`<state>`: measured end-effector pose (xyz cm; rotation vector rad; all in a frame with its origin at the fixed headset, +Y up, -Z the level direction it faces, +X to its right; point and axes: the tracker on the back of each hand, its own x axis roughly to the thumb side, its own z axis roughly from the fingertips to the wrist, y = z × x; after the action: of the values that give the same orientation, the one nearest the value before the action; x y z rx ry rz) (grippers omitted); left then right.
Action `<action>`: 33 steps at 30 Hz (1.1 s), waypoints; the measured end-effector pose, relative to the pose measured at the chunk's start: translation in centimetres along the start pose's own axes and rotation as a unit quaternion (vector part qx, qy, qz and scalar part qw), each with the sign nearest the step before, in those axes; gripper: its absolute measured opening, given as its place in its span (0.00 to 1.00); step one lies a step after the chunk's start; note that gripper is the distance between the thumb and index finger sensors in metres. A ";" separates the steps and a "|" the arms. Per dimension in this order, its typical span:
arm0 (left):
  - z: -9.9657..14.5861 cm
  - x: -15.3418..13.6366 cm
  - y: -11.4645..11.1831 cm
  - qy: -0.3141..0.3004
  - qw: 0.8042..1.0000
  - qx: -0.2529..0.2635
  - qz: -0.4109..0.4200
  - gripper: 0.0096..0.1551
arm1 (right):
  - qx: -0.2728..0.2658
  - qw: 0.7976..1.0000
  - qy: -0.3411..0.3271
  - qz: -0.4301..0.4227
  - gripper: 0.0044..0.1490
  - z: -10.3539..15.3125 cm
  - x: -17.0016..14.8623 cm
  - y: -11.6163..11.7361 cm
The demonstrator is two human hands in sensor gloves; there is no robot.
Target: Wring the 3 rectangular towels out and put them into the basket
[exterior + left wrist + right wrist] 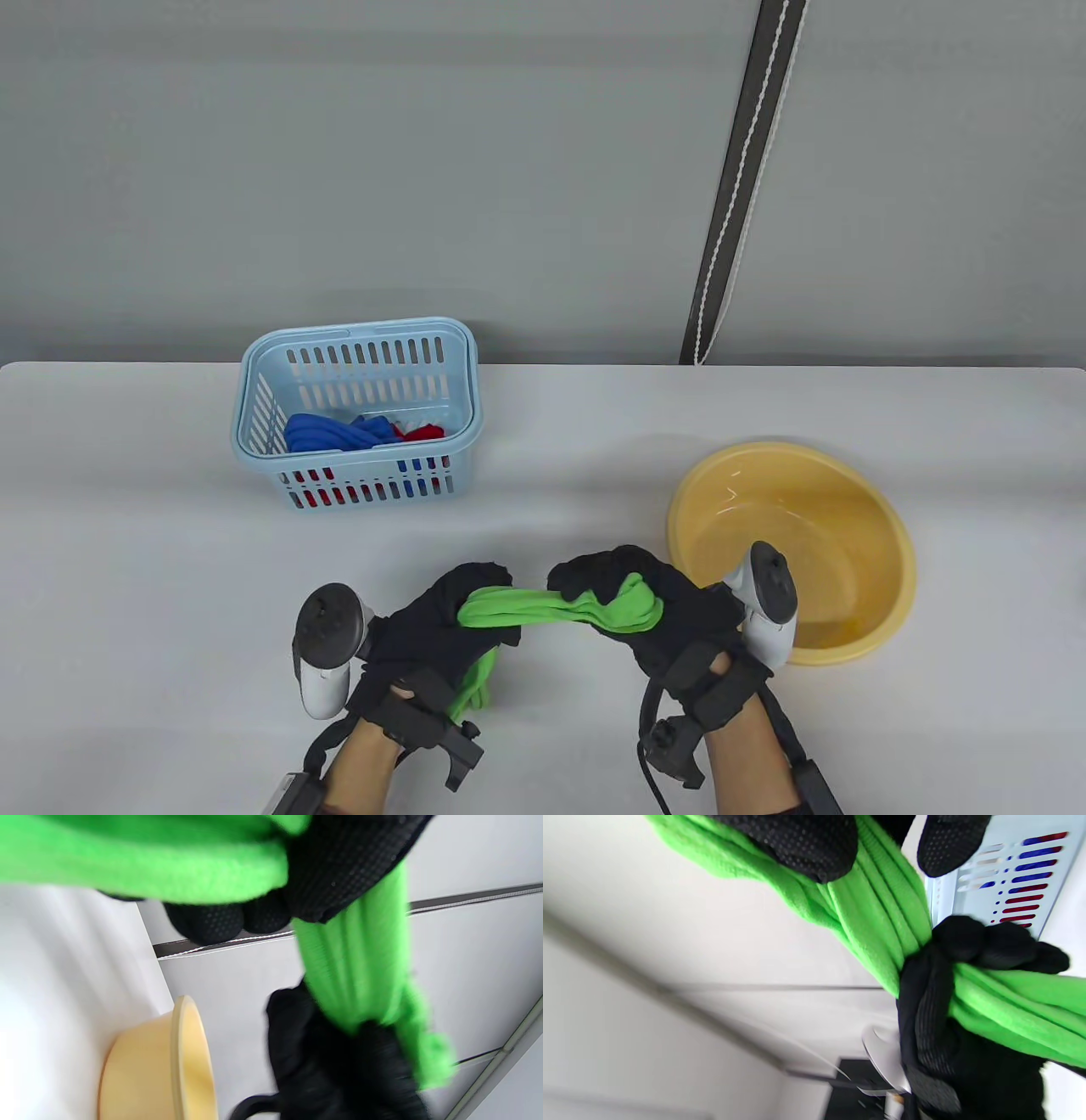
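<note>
A green towel (pixel 543 605) is stretched and twisted between both hands above the table's front middle. My left hand (pixel 450 615) grips its left end, with a loose tail hanging below the palm (pixel 475 683). My right hand (pixel 649 607) grips the bunched right end. In the left wrist view the green towel (pixel 356 976) runs from my left hand's fingers (pixel 339 861) down to the other glove. In the right wrist view the twisted green towel (pixel 878 912) passes under my right hand's fingers (pixel 806 844). The light blue basket (pixel 254 407) holds a blue towel (pixel 327 433) and a red towel (pixel 422 432).
A yellow basin (pixel 882 526) stands at the right, just behind my right hand; its side also shows in the left wrist view as the yellow basin (pixel 144 1065). The basket's slotted wall (pixel 1005 874) appears in the right wrist view. A dark strap (pixel 734 178) hangs on the back wall.
</note>
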<state>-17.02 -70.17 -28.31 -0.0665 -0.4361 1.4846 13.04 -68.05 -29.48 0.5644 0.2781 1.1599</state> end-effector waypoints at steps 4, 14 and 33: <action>0.3 -0.1 0.6 -0.009 0.997 0.013 0.070 0.36 | -0.020 0.998 0.040 -0.037 0.28 0.9 -2.6 -1.6; 2.0 0.9 1.0 -0.043 0.989 0.073 -0.123 0.27 | -0.116 0.992 -0.007 0.040 0.42 3.8 -0.1 -3.9; 1.7 -0.2 -0.6 0.013 0.980 0.004 0.197 0.32 | 0.056 0.931 0.168 0.319 0.37 0.0 -5.3 4.1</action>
<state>-17.06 -70.85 -26.60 -0.1733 -0.4100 1.8720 7.77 -71.77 -27.60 0.5709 0.4774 1.8891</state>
